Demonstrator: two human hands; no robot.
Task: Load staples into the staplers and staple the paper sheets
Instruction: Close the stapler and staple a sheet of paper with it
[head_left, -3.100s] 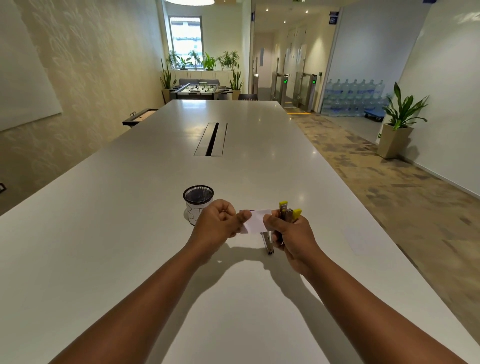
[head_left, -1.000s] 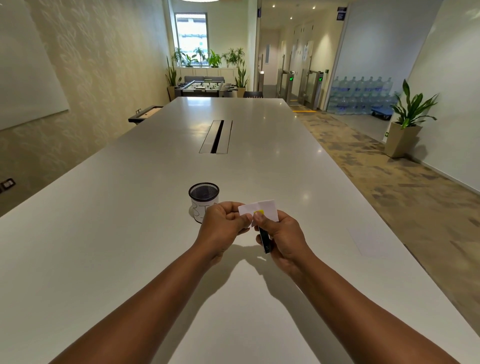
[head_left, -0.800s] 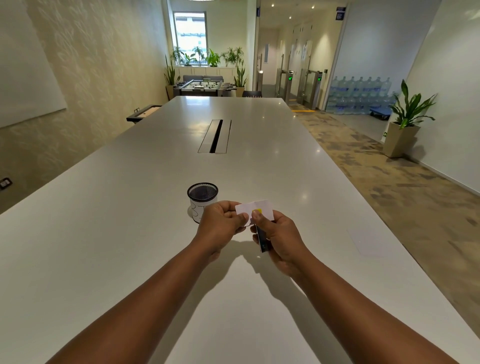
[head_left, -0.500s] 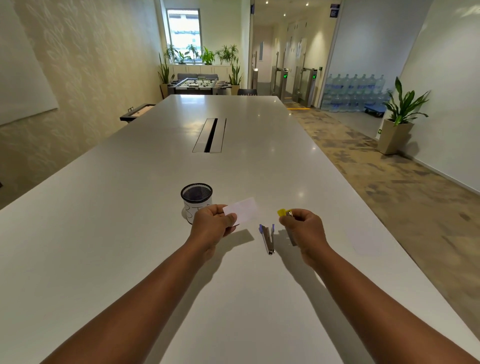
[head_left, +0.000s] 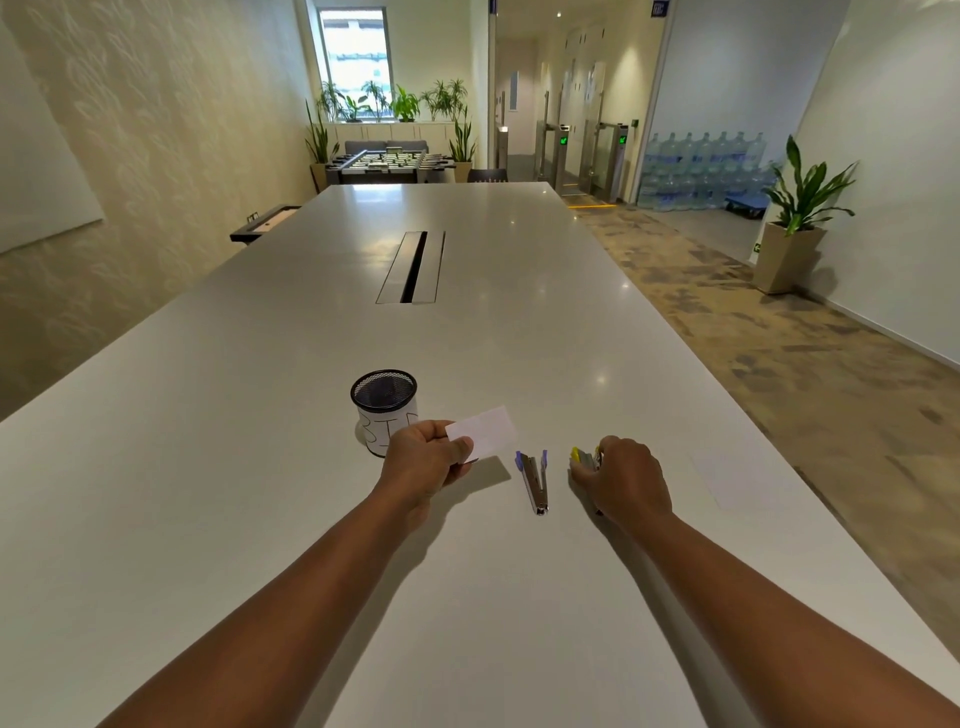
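— How many staplers do you count on the tabletop (head_left: 260, 467)?

— Two. A blue-tipped stapler (head_left: 534, 480) lies free, near the tabletop's near edge and a little right of its middle. A yellow-tipped stapler (head_left: 583, 458) is just to its right, mostly covered.

— Covered by what?

— The right hand (head_left: 626, 480). Its fingers are curled down over that stapler, closed on it, with the hand low at the tabletop.

— And the paper?

— One small white paper slip (head_left: 483, 431), raised above the surface. The left hand (head_left: 423, 462) pinches its left end between thumb and fingers, otherwise closed. I cannot tell whether the slip is one sheet or several together.

— Anything else?

— One black mesh cup (head_left: 383, 405) with a white label around it, standing upright just beyond the left hand. One faint pale sheet (head_left: 727, 475) lies flat towards the tabletop's right edge, well apart from both hands.
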